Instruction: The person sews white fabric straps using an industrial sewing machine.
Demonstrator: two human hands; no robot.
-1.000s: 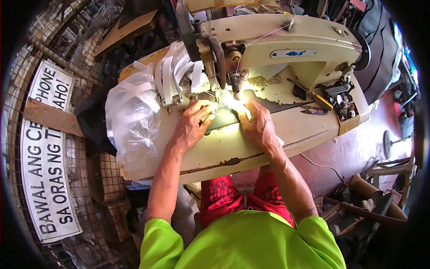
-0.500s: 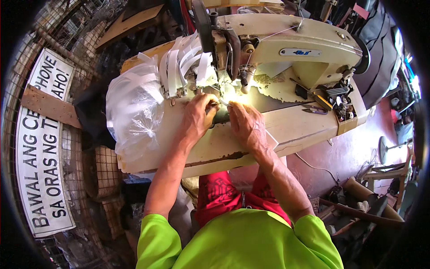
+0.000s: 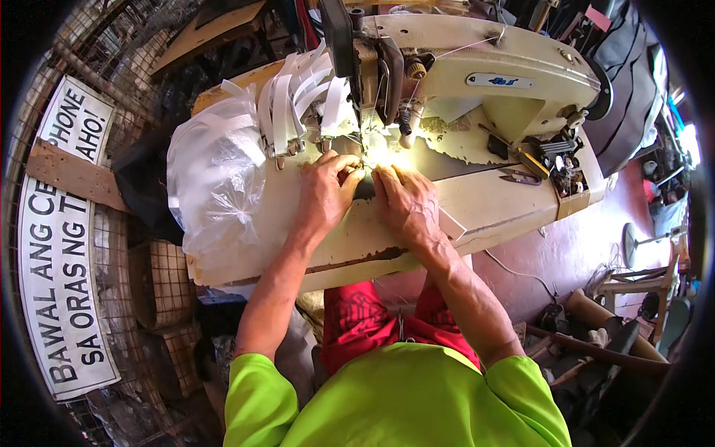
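Note:
My left hand [image 3: 326,191] is closed in a pinch beside the needle area of a cream sewing machine [image 3: 477,71]. A small dark piece shows at its fingertips, too small to name. Close on its right, my right hand [image 3: 406,197] is closed on the end of a white strap, mostly hidden by the fingers and washed out by the machine's lamp. Behind my left hand, several white straps [image 3: 287,104] with small metal clips [image 3: 326,146] at their ends lie bunched on the machine bed. White thread runs along the machine arm toward the needle.
A clear plastic bag [image 3: 220,186] of white material lies left on the worktable [image 3: 328,261]. At right are a yellow-handled screwdriver [image 3: 533,165], thread snips [image 3: 519,177] and a box of small parts [image 3: 572,179]. A wire-mesh wall with a sign [image 3: 67,238] stands at far left.
Both hands have stayed close together by the needle; the right fingertips have come slightly nearer the left ones. The white piece between them shows less. The whole view has shifted slightly.

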